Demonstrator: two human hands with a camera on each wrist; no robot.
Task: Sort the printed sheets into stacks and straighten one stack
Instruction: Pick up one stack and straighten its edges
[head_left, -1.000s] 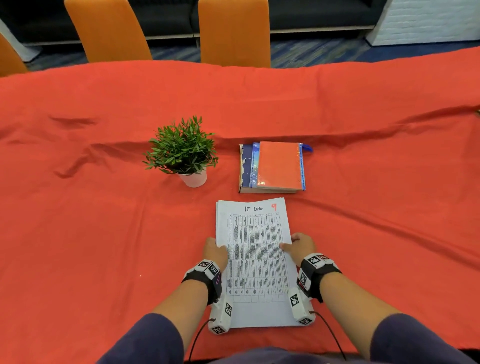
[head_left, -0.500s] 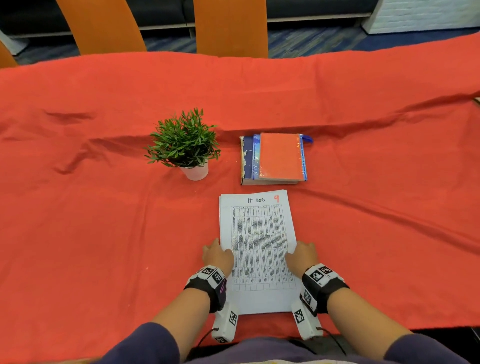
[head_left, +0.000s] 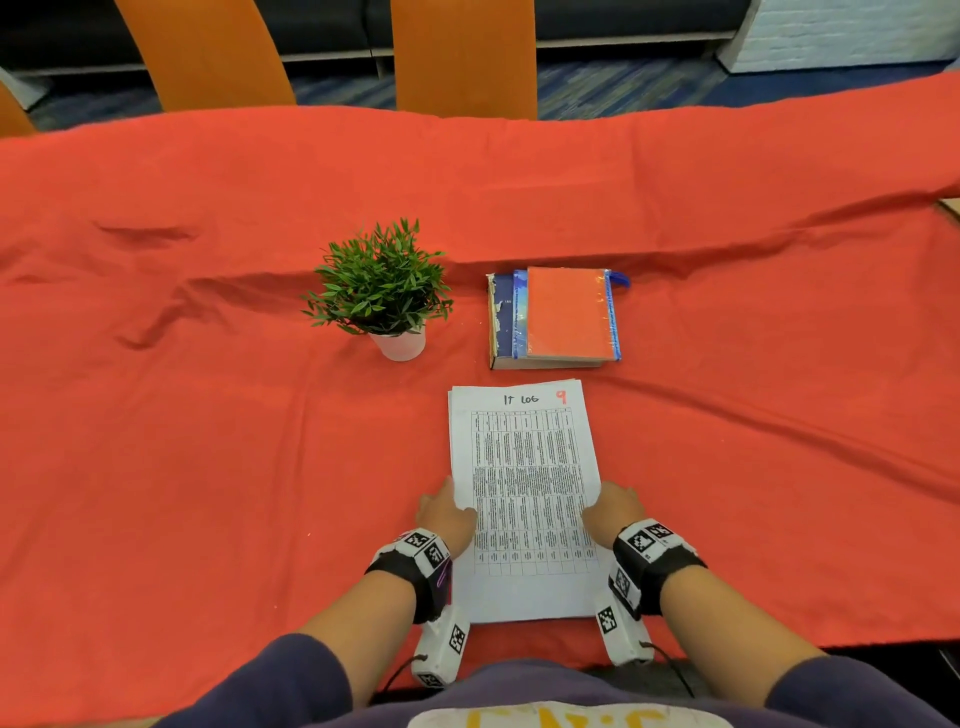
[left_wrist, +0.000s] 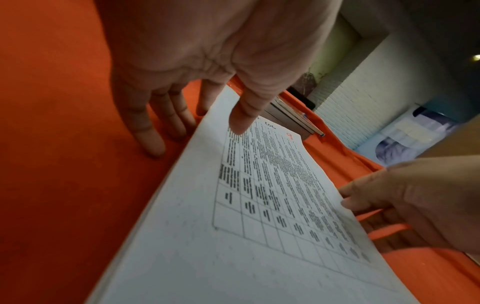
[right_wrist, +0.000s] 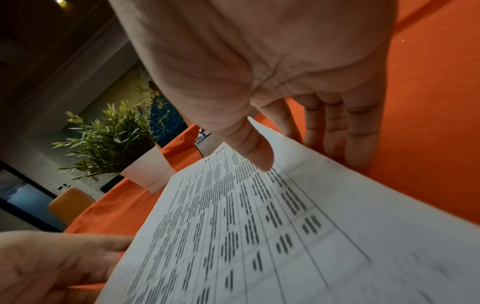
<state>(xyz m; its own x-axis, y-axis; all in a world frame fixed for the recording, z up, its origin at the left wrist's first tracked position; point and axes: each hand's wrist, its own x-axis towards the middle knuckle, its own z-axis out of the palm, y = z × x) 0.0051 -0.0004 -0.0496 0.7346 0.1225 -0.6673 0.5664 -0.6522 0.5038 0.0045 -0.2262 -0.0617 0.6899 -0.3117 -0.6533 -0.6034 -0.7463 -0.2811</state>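
— Where was the stack of printed sheets (head_left: 524, 499)?

— It lay flat on the red cloth (head_left: 208, 441) of the desk, near the person's edge, long side running away from them. The top sheet carried a printed table, with "IT LOG" handwritten above it and a red 9 in the corner. A few lower sheets stuck out slightly at the far left corner.

— And the hands?

— The left hand (head_left: 448, 512) sat against the stack's left edge, the right hand (head_left: 609, 508) against its right edge, facing each other across the paper. In the left wrist view the left thumb reached over the top sheet while the fingers (left_wrist: 150, 131) stretched out straight onto the cloth beside the edge. The right wrist view showed the same on the other side: thumb over the paper, fingers (right_wrist: 361, 139) extended on the cloth.

— Were they lifting it?

— Hard to say; the paper's edges looked a little raised near the cameras, but blur made that uncertain.

— Anything else there?

— A small potted plant (head_left: 382, 291) stood beyond the stack to the left, and a pile of books (head_left: 558, 317) just beyond its far end. Orange chairs (head_left: 462, 57) stood behind the desk.
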